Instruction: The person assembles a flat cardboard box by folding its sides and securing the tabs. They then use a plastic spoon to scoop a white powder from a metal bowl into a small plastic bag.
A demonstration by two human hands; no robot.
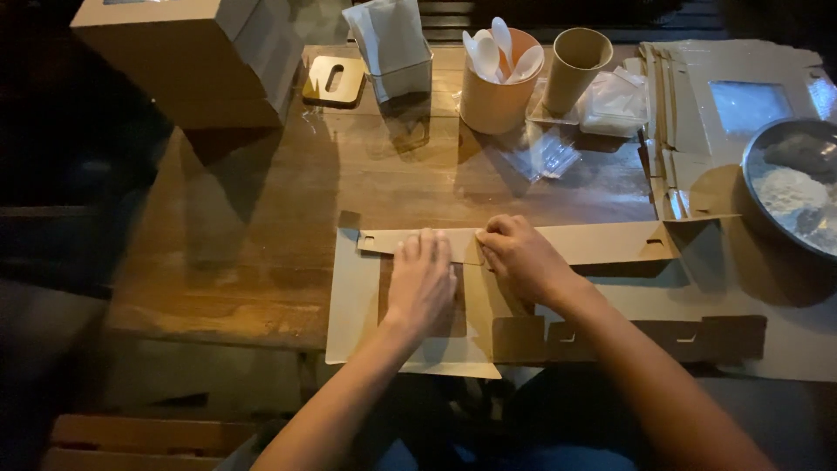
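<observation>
Dim wooden worktop (pixel 261 201) carries a flat cardboard blank (pixel 602 296), a die-cut sheet with tabs and slots, lying across its near edge and overhanging toward the person.

Left hand (pixel 421 281) lies palm down, fingers straight and close together, pressing a folded flap (pixel 418 242) flat onto the sheet; it holds nothing, only bears down. Right hand (pixel 523 257) sits just beside it, fingers curled narrow, pinching the crease where the flap meets the long strip (pixel 610 242) that runs away to its right.

Judging by its thinness, the blank is likely light and stiff along the panels but limp at the scored lines, so it should bend cleanly there and buckle elsewhere. Smooth board may slide on the wood unless one palm pins it. Best hold seems to be at the folded edges and tabs, not the wide middle, which could dent. The slotted tabs (pixel 628 338) near the right forearm look easy to tear.

Beyond the hands the wood is open for some way. Farther off stand a cup of white spoons (pixel 499 83), a second cup (pixel 575 65), a napkin holder (pixel 394 48) and stacked boxes (pixel 187 57) to the far left. To the right, more flat cartons (pixel 724 96) and a metal bowl (pixel 789 187) of pale powder crowd the edge.
</observation>
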